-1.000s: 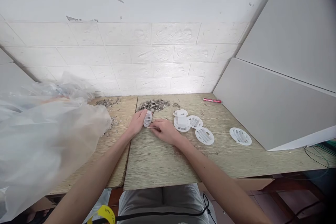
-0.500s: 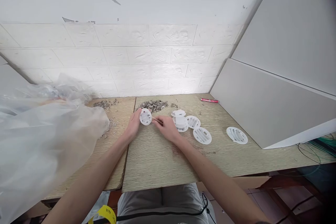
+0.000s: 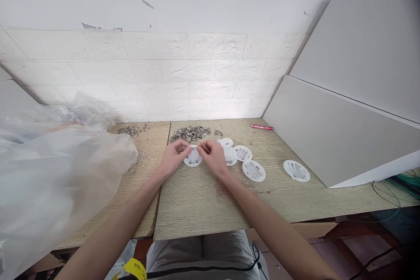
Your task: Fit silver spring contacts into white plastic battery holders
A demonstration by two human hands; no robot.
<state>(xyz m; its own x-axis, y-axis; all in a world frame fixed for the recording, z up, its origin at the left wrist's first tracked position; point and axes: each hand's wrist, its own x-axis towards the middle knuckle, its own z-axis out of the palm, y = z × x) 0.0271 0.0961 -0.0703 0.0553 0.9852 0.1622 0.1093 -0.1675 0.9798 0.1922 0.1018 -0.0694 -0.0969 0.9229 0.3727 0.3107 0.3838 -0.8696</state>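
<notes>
A round white plastic battery holder (image 3: 193,157), with long slots and small metal contacts, is held low over the table between my two hands. My left hand (image 3: 173,156) is closed on its upper left edge, thumb and fingers pinching it. At the upper right edge, my right hand (image 3: 212,157) has its thumb against the holder. A thin stick-like tool (image 3: 204,144) shows in its curled fingers; its exact kind is unclear. Just behind the hands lies a pile of small metal contact pieces (image 3: 192,133). More white holders (image 3: 230,156) rest right of my right hand, some overlapping.
Single holders lie farther right, one near the grey panel (image 3: 341,127). A red pen (image 3: 262,127) lies by the wall. Large translucent plastic bags (image 3: 65,175) cover the left side, beside smaller scatterings of metal pieces (image 3: 131,131). A seam (image 3: 159,201) divides the table.
The held holder has moved right and slightly down, and it has turned. My left hand now pinches its top edge. My right hand has shifted right, its tool now pointing up and away.
</notes>
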